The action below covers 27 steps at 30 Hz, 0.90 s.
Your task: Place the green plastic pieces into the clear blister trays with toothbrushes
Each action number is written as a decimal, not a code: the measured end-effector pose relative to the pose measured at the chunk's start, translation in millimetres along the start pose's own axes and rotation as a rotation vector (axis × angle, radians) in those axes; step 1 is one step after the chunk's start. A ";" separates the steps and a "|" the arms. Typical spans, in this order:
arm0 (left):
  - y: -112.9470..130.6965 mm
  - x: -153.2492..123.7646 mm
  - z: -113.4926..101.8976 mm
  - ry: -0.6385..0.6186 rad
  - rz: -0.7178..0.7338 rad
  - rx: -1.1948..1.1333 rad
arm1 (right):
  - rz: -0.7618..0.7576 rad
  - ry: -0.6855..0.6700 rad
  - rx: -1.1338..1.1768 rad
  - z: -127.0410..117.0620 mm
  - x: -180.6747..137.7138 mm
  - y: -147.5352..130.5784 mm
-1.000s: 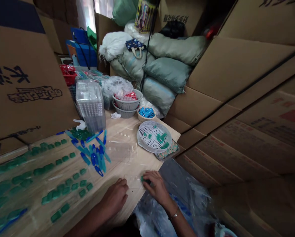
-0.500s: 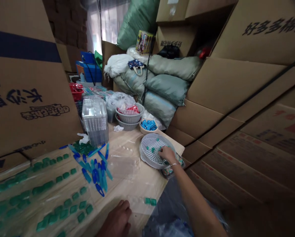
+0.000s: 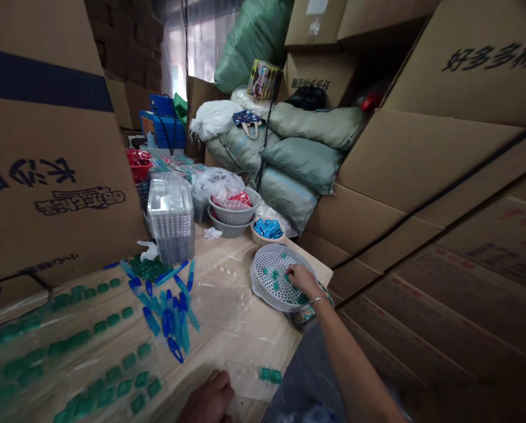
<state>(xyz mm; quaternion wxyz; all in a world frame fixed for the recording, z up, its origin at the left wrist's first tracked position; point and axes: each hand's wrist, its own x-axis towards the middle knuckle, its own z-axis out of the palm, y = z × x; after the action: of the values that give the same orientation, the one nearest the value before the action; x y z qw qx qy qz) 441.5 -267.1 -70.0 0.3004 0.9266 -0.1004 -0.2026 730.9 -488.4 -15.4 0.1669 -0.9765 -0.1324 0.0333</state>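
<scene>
My right hand (image 3: 304, 280) reaches into a grey perforated basket (image 3: 263, 286), its fingertips pinched together among small green translucent pieces (image 3: 275, 274). Whatever is between those fingers is hidden. At the bottom of the view my left hand (image 3: 210, 398) rests on the table with curled fingers, closed at the left edge of a clear plastic tray (image 3: 245, 376). Two square green pieces (image 3: 270, 374) sit side by side at that tray's right end. Rows of similar green pieces (image 3: 124, 388) in clear trays spread over the left of the table.
Blue pen-shaped plastic tools (image 3: 170, 317) lie mid-table beside a green pile (image 3: 146, 267). Behind stand stacked clear containers (image 3: 170, 217), grey baskets (image 3: 231, 214) and a bowl of blue packets (image 3: 267, 229). Large cartons (image 3: 60, 176) flank both sides; the table's right edge (image 3: 291, 358) runs beside my right arm.
The view has shifted slightly. My right hand remains in the basket with pinched fingers, and the green pieces near its fingertips lie differently. My left hand stays by the clear tray.
</scene>
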 end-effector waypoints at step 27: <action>48.0 -19.4 -71.6 0.757 0.035 -0.989 | -0.351 -0.078 0.896 23.4 -194.6 -153.7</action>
<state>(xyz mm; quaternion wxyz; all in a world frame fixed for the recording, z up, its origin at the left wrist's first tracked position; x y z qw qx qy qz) 452.2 -262.6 17.5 0.7122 0.6835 0.1035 0.1222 503.0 -393.8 18.0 0.5691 -0.7694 -0.2741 0.0951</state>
